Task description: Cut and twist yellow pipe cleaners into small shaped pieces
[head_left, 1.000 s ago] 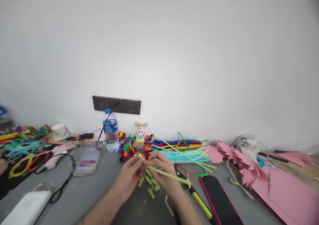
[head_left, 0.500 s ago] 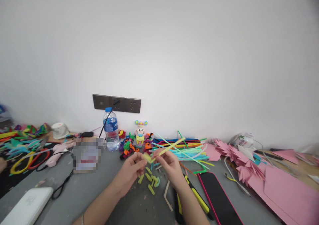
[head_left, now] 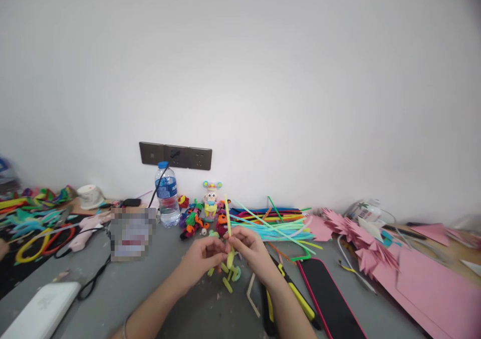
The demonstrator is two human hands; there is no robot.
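Observation:
Above the grey tabletop a yellow pipe cleaner stands nearly upright between my hands, its lower end looking thicker. My left hand is closed, fingertips pinching the pipe cleaner low down. From the other side my right hand grips it between thumb and fingers just above. Both hands' fingertips almost touch, and they cover part of it. Several short yellow-green pieces lie on the table beneath, beside a small pale green curl. Near my right forearm rests a tool with black and yellow handles, partly hidden.
Behind my hands lie a bundle of coloured pipe cleaners, a small figurine and a water bottle. A phone and pink paper are at right. A white box-shaped device and a pink glue gun sit at left.
The yellow pipe cleaner has swung from slanting up to the right to nearly upright. Both hands have shifted slightly, with the left fingertips now lower on it.

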